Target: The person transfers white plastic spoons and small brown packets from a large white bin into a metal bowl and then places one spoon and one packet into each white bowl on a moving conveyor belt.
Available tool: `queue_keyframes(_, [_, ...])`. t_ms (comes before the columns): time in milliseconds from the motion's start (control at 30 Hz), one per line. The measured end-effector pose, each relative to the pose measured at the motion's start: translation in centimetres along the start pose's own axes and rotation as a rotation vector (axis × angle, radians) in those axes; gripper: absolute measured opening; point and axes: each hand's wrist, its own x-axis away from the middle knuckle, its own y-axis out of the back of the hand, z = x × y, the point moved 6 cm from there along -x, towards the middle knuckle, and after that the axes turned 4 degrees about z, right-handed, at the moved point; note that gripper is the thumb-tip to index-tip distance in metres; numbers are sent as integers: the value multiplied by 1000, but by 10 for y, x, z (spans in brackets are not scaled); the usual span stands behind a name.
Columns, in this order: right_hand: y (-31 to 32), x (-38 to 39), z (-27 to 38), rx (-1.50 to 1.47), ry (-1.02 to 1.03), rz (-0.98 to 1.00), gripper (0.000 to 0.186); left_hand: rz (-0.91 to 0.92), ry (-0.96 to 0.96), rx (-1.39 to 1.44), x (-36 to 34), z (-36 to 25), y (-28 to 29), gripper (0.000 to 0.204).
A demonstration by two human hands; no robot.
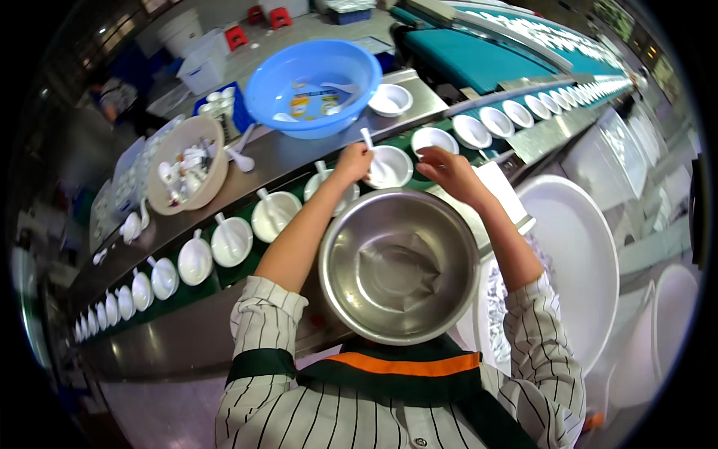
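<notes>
My left hand (pixel 353 162) is closed at a white spoon (pixel 366 138), whose handle sticks up past my fingers and whose lower end lies in a white bowl (pixel 399 160) on the green conveyor. My right hand (pixel 451 174) hovers just right of that bowl, fingers curled but apart, with nothing visible in it. Beyond its fingertips sits another white bowl (pixel 434 139) with no spoon visible in it. Bowls to the left, such as this bowl (pixel 232 242), each hold a spoon. A wide steel basin (pixel 340 280) stands close in front of me, below both wrists.
Behind the conveyor stand a blue tub (pixel 258 93), a beige tub (pixel 161 187) of spoons and a single bowl (pixel 390 99). Several bowls (pixel 517 113) line the belt to the right. A large white tub (pixel 602 247) stands beside my right arm. A teal conveyor (pixel 464 56) runs behind.
</notes>
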Motion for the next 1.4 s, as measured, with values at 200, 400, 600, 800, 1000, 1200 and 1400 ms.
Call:
queue_keyframes(200, [32, 166, -26, -346, -480, -43, 67, 51, -150, -42, 75, -30, -5, 38])
queue_keyframes(400, [58, 209, -27, -562, -417, 47, 53, 371, 531, 507, 189, 3, -33, 51])
queue_keyframes(600, [188, 338, -205, -573, -521, -687, 35, 718, 403, 29, 125, -133, -291, 40])
queue_keyframes(800, [69, 592, -474, -407, -1370, -680, 75, 958, 357, 91, 44, 0, -610, 62])
queue_keyframes(1000, [34, 824, -561, -123, -1862, -569, 87, 655, 235, -832, 3, 78, -694, 84])
queue_keyframes(1200, [-22, 796, -618, -255, -1958, -451, 88, 793, 25, -1073, 64, 124, -779, 90])
queue_keyframes(1400, [-87, 764, -587, -468, -1821, -451, 77, 1031, 126, -1074, 11, 138, -790, 88])
